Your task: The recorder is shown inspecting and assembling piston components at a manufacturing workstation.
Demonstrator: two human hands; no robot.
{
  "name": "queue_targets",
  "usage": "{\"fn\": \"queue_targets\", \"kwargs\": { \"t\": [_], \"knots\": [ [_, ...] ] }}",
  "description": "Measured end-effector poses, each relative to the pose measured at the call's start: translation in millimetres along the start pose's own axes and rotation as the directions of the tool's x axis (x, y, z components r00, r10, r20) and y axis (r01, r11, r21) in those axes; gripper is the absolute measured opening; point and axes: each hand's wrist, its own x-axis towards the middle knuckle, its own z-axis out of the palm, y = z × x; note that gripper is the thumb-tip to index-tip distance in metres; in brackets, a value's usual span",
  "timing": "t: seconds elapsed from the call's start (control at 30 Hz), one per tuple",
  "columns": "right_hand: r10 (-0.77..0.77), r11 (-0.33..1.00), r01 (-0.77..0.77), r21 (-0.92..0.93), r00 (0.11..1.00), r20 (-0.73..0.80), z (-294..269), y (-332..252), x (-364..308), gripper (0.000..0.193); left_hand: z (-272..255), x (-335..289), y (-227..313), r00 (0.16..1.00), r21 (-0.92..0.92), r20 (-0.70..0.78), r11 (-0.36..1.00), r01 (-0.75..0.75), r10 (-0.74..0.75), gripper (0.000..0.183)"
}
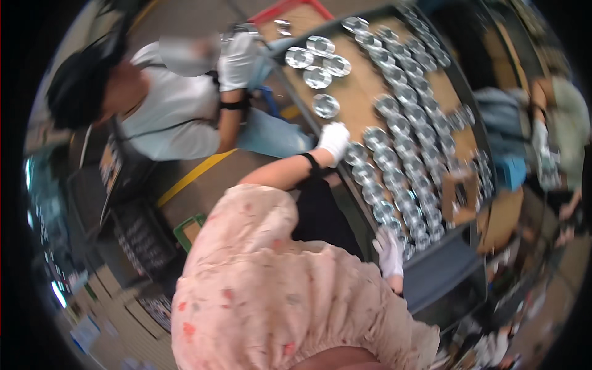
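My left hand (334,143), in a white glove, is curled up at the edge of the big table (354,105) (I can't tell if it holds anything). My right hand (388,251) is open, fingers out, by the near end of the rows. The shiny round things (399,126) sit in long lines on the table.

The garment (246,296) at lower centre was pale pink with a scattered red and grey print. The left grip (335,142) and right grip (388,251) were white, the round pieces (325,106) silver, the tabletop (353,102) tan.
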Motion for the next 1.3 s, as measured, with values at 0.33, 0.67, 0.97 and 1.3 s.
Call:
{"fn": "queue_targets", "kwargs": {
  "t": [0.33, 0.67, 0.97, 1.3],
  "knots": [
    [0.011, 0.990, 0.021, 0.141, 0.975, -0.221, -23.4, 21.8, -24.8, 0.038, 26.4, 112.2, 53.8, 0.881, -0.058, -0.382, 0.944, -0.325, 0.280, 0.025],
    [0.069, 0.970, 0.012, 0.244, 0.944, -0.322, -58.3, 71.5, -67.1, 0.047, 50.5, 204.6, 99.2, 0.988, -0.375, 0.092, 0.915, 0.150, -0.124, 0.027],
    [0.004, 0.970, 0.047, 0.237, 0.978, -0.209, -70.7, 72.0, -61.8, 0.051, 2.3, 157.3, 39.5, 0.985, -0.516, 0.072, 0.840, 0.170, -0.155, 0.060],
    [-0.233, 0.951, 0.207, 0.230, 0.968, 0.092, -58.0, -10.2, -12.6, 0.033, -95.8, -38.5, 32.0, 0.986, -0.863, 0.114, -0.505, 0.036, -0.125, 0.040]
  ]
}}
